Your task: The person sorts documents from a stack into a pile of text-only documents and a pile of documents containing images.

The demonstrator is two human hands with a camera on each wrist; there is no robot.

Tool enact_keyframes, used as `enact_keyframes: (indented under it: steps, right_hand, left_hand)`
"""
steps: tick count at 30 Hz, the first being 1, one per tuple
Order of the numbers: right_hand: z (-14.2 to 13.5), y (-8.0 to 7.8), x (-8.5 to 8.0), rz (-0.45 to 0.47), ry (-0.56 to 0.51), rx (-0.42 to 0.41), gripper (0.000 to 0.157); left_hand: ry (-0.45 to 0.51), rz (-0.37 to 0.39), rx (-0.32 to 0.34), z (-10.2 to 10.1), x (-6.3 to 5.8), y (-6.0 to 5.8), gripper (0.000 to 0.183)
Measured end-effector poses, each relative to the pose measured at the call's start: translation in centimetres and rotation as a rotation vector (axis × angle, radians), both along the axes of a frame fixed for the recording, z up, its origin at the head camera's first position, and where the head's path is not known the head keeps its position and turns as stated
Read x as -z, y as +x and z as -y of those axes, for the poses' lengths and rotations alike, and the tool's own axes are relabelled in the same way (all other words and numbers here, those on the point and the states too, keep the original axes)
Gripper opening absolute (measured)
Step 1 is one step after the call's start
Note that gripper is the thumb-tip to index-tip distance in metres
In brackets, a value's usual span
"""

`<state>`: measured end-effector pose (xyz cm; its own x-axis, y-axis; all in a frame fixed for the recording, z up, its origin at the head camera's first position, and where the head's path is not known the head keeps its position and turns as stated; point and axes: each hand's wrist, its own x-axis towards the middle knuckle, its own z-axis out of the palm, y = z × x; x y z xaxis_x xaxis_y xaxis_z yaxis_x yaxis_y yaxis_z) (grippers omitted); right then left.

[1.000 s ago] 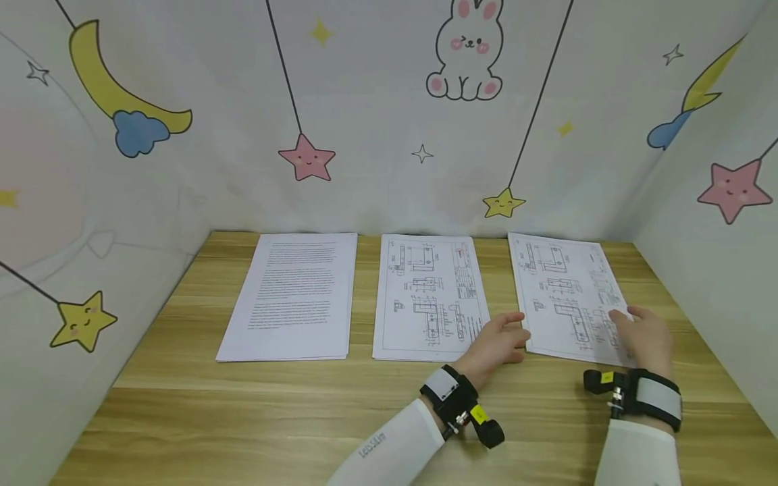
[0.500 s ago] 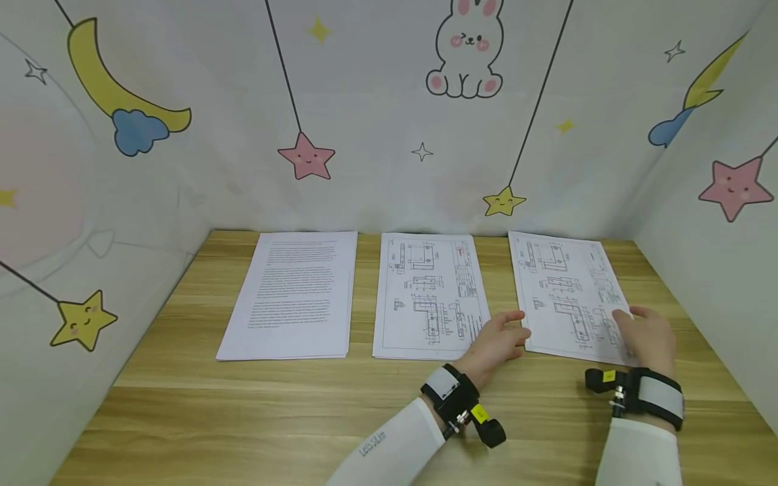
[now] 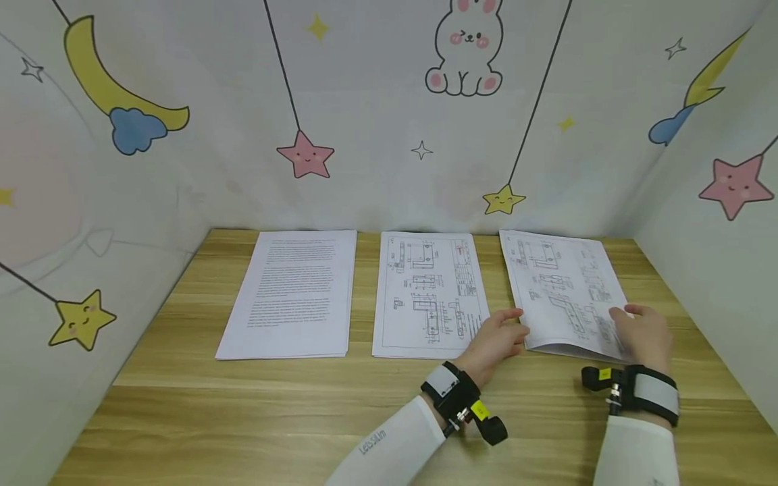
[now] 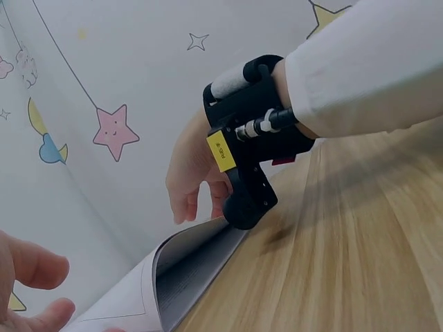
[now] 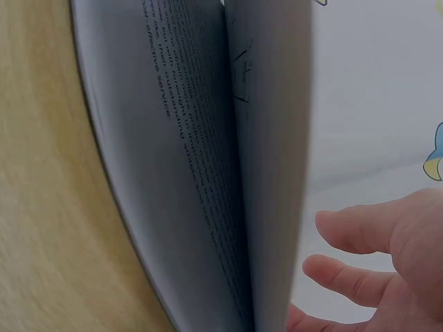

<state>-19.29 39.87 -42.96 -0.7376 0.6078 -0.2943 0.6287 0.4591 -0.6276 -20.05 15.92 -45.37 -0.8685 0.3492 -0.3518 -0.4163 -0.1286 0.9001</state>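
Observation:
The right-hand sheets, topped by an L-shaped bracket drawing, bow upward along their front edge. In the right wrist view a page of printed text shows beneath the raised drawing sheet. My right hand touches the right edge of these sheets from above. Its thumb and finger stand apart with nothing between them. At the front left corner my left hand reaches in with fingers spread, fingertips right at the paper's edge. The left wrist view shows the left thumb beside the curled paper.
A middle stack with the same kind of drawing lies partly under my left hand. Farther left is a stack of printed text. The wooden table ends at a patterned cloth backdrop, also hanging at both sides.
The top of the right-hand sheets has shifted left, and its front edge has bowed up from lying flat. My right hand has moved slightly left; my left hand has hardly moved.

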Motion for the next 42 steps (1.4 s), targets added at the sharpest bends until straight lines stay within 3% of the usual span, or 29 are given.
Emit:
enact_keyframes:
  steps: [8,13,17,22,30,36,42]
  right_hand:
    - [-0.1,0.0,0.3,0.003,0.022,-0.018,0.067]
    - [-0.1,0.0,0.4,0.007,0.033,-0.025,0.066]
    - [0.2,0.0,0.2,0.005,0.034,-0.029,0.065]
    - [0.6,-0.1,0.0,0.01,0.054,-0.057,0.065]
    - [1.1,-0.6,0.4,0.049,0.07,-0.153,0.065]
    - [1.0,-1.0,0.7,0.058,0.103,-0.213,0.067]
    - [1.0,-1.1,0.1,0.052,0.079,-0.27,0.072]
  left_hand:
    - [0.084,0.037,-0.142,-0.9,0.0,-0.8,0.06]
    - [0.135,0.061,-0.085,-0.9,0.2,-1.3,0.066]
    - [0.171,0.048,-0.022,-0.5,0.5,-1.5,0.055]
    - [0.152,0.009,0.021,-0.1,0.8,-1.8,0.04]
    - [0.108,-0.072,0.088,0.1,1.0,-2.3,0.04]
    - [0.101,-0.065,0.07,0.1,0.8,-2.3,0.051]
    - [0.082,-0.075,0.056,1.5,0.6,-2.4,0.057]
